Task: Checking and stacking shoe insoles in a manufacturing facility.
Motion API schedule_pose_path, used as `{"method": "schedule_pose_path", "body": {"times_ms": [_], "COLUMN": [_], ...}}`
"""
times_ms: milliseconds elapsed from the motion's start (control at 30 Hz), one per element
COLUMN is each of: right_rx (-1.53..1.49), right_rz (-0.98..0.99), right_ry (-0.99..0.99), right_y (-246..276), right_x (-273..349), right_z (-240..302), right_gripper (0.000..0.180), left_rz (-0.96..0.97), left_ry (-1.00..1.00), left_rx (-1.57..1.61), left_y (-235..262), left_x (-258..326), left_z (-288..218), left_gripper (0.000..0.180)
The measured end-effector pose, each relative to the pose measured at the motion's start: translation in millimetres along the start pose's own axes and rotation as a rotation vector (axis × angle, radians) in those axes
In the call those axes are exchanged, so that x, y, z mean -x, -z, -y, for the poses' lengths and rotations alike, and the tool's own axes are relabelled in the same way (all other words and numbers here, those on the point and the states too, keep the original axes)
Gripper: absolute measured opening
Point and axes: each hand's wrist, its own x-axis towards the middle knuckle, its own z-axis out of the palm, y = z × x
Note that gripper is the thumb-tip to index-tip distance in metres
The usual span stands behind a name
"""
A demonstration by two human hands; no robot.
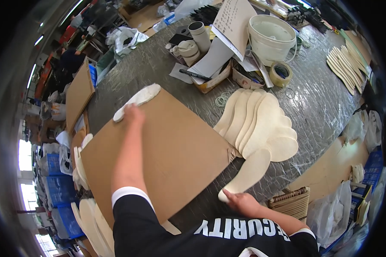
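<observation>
My left hand (134, 115) reaches across a brown cardboard sheet (171, 150) to a white insole (148, 95) at the sheet's far corner. Its fingers are curled at the insole's near edge; the fingertips are partly hidden and a little blurred. Low on the right, my right hand (243, 204) pinches the narrow end of a cream insole (252, 173) between thumb and fingers. The wide end of that insole meets an overlapping fan of cream insoles (263, 120), which spreads on the dark table right of the cardboard.
On the plastic-covered table (317, 115) stand a white bucket (271, 38), a tape roll (281, 74) and a box (210, 85) with a marker (195, 75). More insoles (346, 68) lie far right. A woven seat (289, 203) sits near my right arm; blue crates (60, 188) stand left.
</observation>
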Motion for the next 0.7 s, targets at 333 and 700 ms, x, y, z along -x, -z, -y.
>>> {"method": "schedule_pose_path", "body": {"times_ms": [333,700], "right_rx": [-0.043,0.265], "right_rz": [-0.502,-0.859], "right_ry": [-0.073,-0.583], "right_y": [21,38], "right_x": [-12,-2], "right_z": [-33,-65], "right_gripper": [0.036,0.046], "left_rz": [0.314,0.648], "left_ry": [0.137,-0.234], "left_rx": [-0.027,0.496], "left_y": [22,165], "left_x": [-38,107], "left_z": [54,-23], "left_gripper": [0.055,0.029]}}
